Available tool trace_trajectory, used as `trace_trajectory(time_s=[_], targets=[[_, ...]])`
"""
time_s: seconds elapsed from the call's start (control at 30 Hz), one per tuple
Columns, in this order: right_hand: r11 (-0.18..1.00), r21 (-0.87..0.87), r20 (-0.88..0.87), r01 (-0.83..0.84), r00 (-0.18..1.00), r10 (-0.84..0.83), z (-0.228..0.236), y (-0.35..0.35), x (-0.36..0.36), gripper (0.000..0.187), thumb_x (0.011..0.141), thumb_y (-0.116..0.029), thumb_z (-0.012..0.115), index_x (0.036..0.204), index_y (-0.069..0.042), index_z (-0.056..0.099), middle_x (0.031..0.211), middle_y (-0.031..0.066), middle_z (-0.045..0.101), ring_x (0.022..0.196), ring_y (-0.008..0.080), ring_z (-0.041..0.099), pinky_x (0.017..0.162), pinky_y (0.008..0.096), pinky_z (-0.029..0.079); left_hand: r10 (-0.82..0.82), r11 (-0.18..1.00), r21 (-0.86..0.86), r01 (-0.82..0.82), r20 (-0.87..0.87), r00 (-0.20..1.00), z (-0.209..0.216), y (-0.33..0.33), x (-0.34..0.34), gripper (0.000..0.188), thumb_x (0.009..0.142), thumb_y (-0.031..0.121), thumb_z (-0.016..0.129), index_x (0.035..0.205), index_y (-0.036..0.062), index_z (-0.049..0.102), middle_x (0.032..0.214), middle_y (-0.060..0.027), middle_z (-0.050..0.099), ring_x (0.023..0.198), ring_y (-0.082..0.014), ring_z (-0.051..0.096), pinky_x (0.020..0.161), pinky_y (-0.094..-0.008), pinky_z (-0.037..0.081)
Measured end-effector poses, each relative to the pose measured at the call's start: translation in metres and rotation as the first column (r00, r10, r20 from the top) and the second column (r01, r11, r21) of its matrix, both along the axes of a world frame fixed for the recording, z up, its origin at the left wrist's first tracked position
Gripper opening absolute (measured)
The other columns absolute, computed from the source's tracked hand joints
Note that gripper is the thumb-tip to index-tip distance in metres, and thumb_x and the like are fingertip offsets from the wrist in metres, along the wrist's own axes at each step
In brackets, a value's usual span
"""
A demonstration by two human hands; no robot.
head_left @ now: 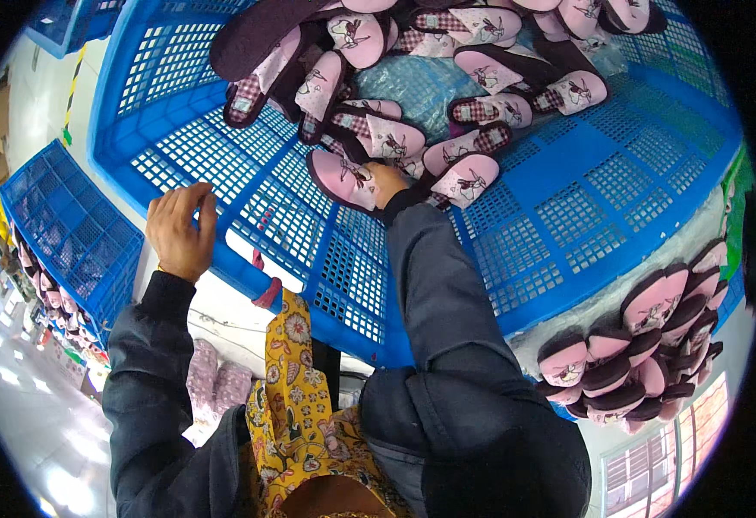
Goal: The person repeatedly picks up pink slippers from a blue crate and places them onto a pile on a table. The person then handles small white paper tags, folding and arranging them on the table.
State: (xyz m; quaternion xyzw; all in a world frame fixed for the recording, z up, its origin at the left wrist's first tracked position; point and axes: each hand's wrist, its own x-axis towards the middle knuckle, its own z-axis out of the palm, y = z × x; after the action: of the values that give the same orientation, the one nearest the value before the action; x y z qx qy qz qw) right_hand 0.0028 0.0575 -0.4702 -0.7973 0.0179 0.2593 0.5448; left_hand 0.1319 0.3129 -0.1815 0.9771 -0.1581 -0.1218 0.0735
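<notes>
Inside a large blue plastic crate (551, 177), my right hand (387, 183) is closed on the side of a pink slipper (343, 180) with a dark sole and a printed figure. Its fingertips are partly hidden behind the slipper. Close by lie more slippers of the same kind, among them a pink one (467, 180) to the right and one with a checked lining (378, 134) above. At the crate's left rim, my left hand (181, 231) is open and holds nothing, its fingers loosely bent and the thumb apart.
Crumpled clear plastic film (417, 91) lies among the slippers at the crate's far side. A pinkish-red tie (267, 292) is knotted on the near rim. More slippers are piled outside at the right (633, 345). Another blue crate (72, 224) stands at the left.
</notes>
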Motion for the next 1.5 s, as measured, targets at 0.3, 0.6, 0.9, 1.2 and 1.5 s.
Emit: trace_trajectory(time_s=[0.3,0.6,0.9,1.2,1.5], targets=[[0.920,-0.278,0.079,0.277,0.961,-0.266,-0.085,0.011,-0.017,0.040,0.072,-0.018,0.068,0.109,-0.006,0.057,0.101,0.0204,0.059,0.100,0.0413,0.054,0.085,0.0453,0.045,-0.002,1.000,0.016,0.002,-0.013,1.000,0.002,-0.004,0.001,0.008,0.079,0.006,0.063,0.087,0.0065,0.064,0.078,-0.0054,0.063,0.070,-0.0208,0.059,0.068,-0.0319,0.041],[0.404,0.331,-0.639,0.853,0.518,-0.569,-0.093,-0.004,0.053,0.047,0.078,-0.011,0.064,0.123,-0.011,0.047,0.097,0.0090,0.060,0.067,0.0184,0.058,0.051,0.0291,0.047,-0.026,0.999,0.031,0.025,0.026,0.999,0.000,-0.011,0.004,0.008,0.079,0.006,0.062,0.086,0.0073,0.065,0.075,-0.0048,0.063,0.068,-0.0200,0.058,0.067,-0.0317,0.040],[0.431,-0.001,-0.696,0.903,0.309,-0.649,-0.001,-0.009,0.037,0.065,0.072,-0.018,0.070,0.129,0.002,0.044,0.121,0.0191,0.054,0.097,0.0261,0.060,0.082,0.0351,0.049,-0.030,0.999,0.028,0.030,-0.003,1.000,-0.002,-0.004,-0.002,0.007,0.082,0.006,0.061,0.088,0.0053,0.063,0.078,-0.0069,0.063,0.068,-0.0206,0.057,0.065,-0.0311,0.040],[0.895,-0.228,-0.023,0.384,0.916,-0.400,0.019,-0.066,0.070,0.023,0.077,-0.019,0.062,0.097,-0.007,0.061,0.086,0.0195,0.066,0.080,0.0381,0.063,0.073,0.0456,0.049,-0.008,0.999,0.042,0.008,0.013,1.000,0.001,-0.003,-0.001,0.005,0.079,0.008,0.061,0.084,0.0076,0.063,0.076,-0.0047,0.063,0.070,-0.0210,0.058,0.066,-0.0324,0.040],[0.896,-0.234,-0.044,0.378,0.916,-0.399,-0.003,-0.105,0.062,0.028,0.081,-0.021,0.061,0.105,-0.006,0.058,0.094,0.0203,0.065,0.086,0.0352,0.063,0.073,0.0437,0.049,-0.011,1.000,0.026,0.010,0.025,1.000,0.003,-0.006,-0.002,0.005,0.081,0.007,0.061,0.086,0.0053,0.063,0.081,-0.0068,0.064,0.070,-0.0220,0.058,0.067,-0.0322,0.041]])
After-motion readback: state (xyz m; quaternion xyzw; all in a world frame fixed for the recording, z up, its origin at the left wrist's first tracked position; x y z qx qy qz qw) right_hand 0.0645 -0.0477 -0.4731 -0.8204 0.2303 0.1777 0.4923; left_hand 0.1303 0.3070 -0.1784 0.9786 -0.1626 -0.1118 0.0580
